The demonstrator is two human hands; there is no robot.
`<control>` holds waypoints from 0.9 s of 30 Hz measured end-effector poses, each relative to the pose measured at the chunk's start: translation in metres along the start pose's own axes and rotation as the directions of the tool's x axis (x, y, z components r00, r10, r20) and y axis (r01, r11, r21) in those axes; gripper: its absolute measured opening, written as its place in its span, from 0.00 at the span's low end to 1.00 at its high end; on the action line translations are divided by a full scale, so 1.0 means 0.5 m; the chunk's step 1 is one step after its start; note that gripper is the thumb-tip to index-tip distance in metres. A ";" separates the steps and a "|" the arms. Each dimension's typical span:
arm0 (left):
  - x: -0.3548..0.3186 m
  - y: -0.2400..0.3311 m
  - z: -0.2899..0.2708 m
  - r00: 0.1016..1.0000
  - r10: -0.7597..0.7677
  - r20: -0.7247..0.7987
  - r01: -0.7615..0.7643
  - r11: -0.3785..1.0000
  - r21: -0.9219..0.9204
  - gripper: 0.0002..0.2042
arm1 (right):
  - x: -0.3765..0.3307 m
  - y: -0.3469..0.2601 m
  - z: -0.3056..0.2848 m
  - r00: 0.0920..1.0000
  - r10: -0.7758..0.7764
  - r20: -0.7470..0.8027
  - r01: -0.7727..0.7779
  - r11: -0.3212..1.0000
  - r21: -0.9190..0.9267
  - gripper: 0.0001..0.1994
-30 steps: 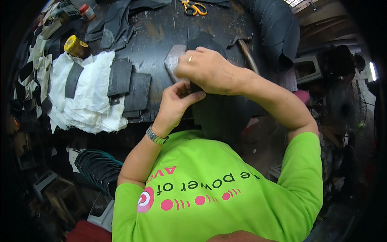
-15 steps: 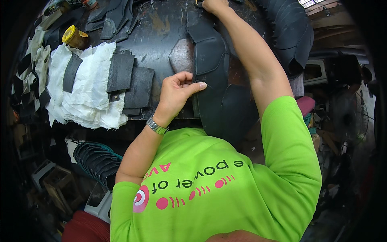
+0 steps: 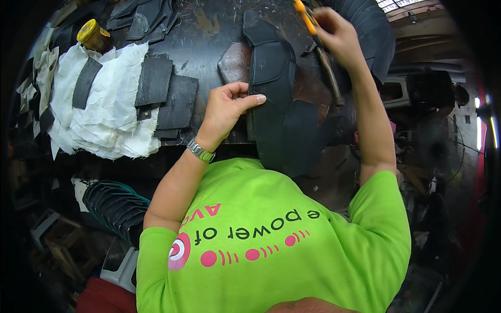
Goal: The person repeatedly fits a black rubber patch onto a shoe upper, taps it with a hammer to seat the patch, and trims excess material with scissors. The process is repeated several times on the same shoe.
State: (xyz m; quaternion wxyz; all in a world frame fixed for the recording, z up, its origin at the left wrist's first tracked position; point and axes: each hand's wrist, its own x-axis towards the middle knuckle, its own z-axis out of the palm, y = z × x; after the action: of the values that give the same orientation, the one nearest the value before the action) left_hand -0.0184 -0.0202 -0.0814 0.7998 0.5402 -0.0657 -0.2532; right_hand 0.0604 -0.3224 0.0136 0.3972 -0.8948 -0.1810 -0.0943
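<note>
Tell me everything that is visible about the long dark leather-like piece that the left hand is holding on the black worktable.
The long dark leather-like piece looks matte, black and stiff, with a curved, layered outline: narrow at the far end, wider near the person. It lies flat along the black worktable, and its near end hangs over the table edge. The left hand presses its left edge with thumb and fingers. The right hand, raised above its far end, grips an orange-handled tool.

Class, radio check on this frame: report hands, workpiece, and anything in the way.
Left hand pinching the black leather piece. Right hand gripping orange-handled scissors. Hammer lying beside the piece.
</note>
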 end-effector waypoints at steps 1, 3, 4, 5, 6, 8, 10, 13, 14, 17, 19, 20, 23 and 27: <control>0.001 -0.001 -0.002 1.000 -0.011 -0.003 0.011 1.000 0.015 0.10 | -0.055 -0.034 0.003 0.995 -0.040 -0.095 0.031 0.995 -0.098 0.16; 0.001 -0.002 -0.003 0.999 -0.021 -0.027 0.022 0.998 0.054 0.10 | -0.142 -0.091 -0.005 0.984 -0.169 -0.064 0.103 0.817 -0.567 0.20; 0.000 -0.003 -0.004 1.000 -0.017 -0.015 0.017 0.999 0.032 0.10 | -0.171 -0.108 -0.003 0.972 -0.230 -0.037 0.151 0.742 -0.653 0.21; 0.000 -0.004 -0.004 1.000 -0.023 -0.012 0.023 1.000 0.021 0.10 | -0.198 -0.122 0.003 0.971 -0.236 -0.036 0.149 0.718 -0.680 0.22; 0.000 -0.005 -0.004 1.000 -0.019 -0.009 0.019 1.000 0.009 0.10 | -0.220 -0.132 0.008 0.969 -0.244 -0.045 0.144 0.700 -0.699 0.22; 0.000 -0.007 -0.003 1.000 -0.021 -0.016 0.022 1.000 0.012 0.11 | -0.250 -0.142 0.013 0.956 -0.277 -0.094 0.128 0.684 -0.718 0.23; 0.000 -0.007 -0.002 1.000 -0.021 -0.023 0.021 1.000 0.013 0.11 | -0.269 -0.143 0.012 0.963 -0.249 -0.105 0.090 0.663 -0.743 0.23; 0.001 -0.005 0.000 0.999 -0.023 -0.026 0.023 1.000 0.010 0.11 | -0.287 -0.137 0.009 0.960 -0.252 -0.124 0.062 0.619 -0.783 0.23; 0.001 -0.004 0.000 0.999 -0.021 -0.027 0.021 1.000 0.005 0.10 | -0.290 -0.135 0.010 0.957 -0.258 -0.130 0.055 0.603 -0.796 0.23; -0.001 -0.002 0.002 1.000 -0.023 -0.020 0.023 1.000 0.000 0.10 | -0.290 -0.127 0.020 0.968 -0.220 -0.121 0.048 0.635 -0.771 0.24; -0.003 -0.001 0.001 1.000 -0.025 -0.010 0.025 1.000 0.005 0.10 | -0.283 -0.124 0.035 0.962 -0.248 -0.112 0.079 0.648 -0.758 0.24; -0.002 0.001 0.001 1.000 -0.025 -0.005 0.025 1.000 0.010 0.10 | -0.280 -0.125 0.045 0.959 -0.260 -0.115 0.090 0.662 -0.744 0.24; -0.005 0.004 0.001 1.000 -0.019 -0.013 0.019 0.999 0.043 0.10 | -0.273 -0.136 0.070 0.986 -0.145 -0.081 0.041 0.681 -0.732 0.22; -0.007 0.005 0.005 1.000 -0.012 -0.019 0.013 1.000 0.018 0.11 | -0.279 -0.165 0.078 0.999 0.050 -0.001 -0.038 0.732 -0.680 0.17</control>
State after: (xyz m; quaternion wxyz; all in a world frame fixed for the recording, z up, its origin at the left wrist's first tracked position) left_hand -0.0213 -0.0198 -0.0779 0.7938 0.5504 -0.0572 -0.2524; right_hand -0.0992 -0.2772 -0.0001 0.0433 -0.9828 -0.1163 -0.1367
